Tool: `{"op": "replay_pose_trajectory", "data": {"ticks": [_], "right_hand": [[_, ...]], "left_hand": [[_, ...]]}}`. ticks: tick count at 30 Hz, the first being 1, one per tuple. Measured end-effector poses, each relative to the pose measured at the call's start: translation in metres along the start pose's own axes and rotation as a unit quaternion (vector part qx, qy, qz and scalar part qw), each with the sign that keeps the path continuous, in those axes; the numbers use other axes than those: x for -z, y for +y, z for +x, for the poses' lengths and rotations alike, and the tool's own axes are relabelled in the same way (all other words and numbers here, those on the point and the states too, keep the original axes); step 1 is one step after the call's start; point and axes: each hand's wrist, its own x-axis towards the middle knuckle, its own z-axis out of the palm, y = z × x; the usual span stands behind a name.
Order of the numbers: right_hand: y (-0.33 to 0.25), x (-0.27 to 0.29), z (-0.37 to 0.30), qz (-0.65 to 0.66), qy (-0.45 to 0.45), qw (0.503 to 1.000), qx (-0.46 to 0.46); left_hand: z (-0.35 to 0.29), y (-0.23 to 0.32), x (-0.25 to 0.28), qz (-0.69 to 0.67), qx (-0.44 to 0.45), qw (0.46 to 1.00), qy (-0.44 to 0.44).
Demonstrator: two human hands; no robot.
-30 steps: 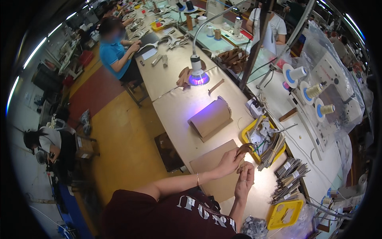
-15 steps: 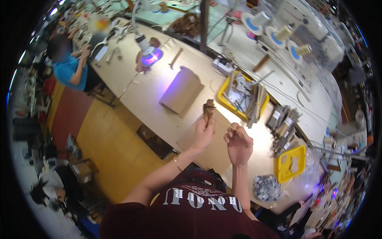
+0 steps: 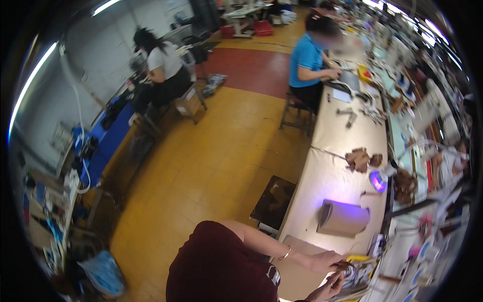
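Note:
My left hand (image 3: 326, 261) is at the lower right, fingers closed round a small bundle of brown strips (image 3: 345, 265) that look like leather. Just below it my right hand (image 3: 330, 288) is closed, its fingertips close to the bundle. What it pinches is too small to make out here. Both hands are over the near end of the table, where a brown cardboard sheet (image 3: 298, 274) lies. Behind them a yellow tray (image 3: 358, 257) is partly hidden by the hands.
Further along the table lie a curved brown board (image 3: 342, 218), a lit lamp (image 3: 378, 181) and brown scraps (image 3: 358, 160). A person in blue (image 3: 307, 65) works at the far end; another person (image 3: 162, 68) sits at the left. A dark board (image 3: 274, 200) is beside the table.
My view has swung left, bringing the floor and the seated person into sight. My hands now appear closer together; the thin cord stretched between them earlier no longer shows.

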Motion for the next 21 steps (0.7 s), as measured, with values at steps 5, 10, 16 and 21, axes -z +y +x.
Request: {"op": "replay_pose_trajectory", "data": {"ticks": [5,10,16,21], "right_hand": [[-0.003,-0.022,0.020,-0.029,-0.104,0.994,-0.020],[-0.002,-0.051,0.029,-0.041,-0.182,0.982,-0.028],[-0.004,-0.073,0.023,-0.049,-0.219,0.974,-0.033],[-0.005,-0.087,0.030,-0.070,-0.260,0.962,-0.036]], "left_hand": [[-0.015,-0.008,0.022,-0.035,-0.006,0.993,0.114],[-0.029,-0.015,0.053,-0.123,0.049,0.946,0.295],[-0.064,-0.005,0.070,-0.248,0.058,0.958,0.132],[-0.075,-0.008,0.065,-0.176,0.011,0.961,0.212]]}}
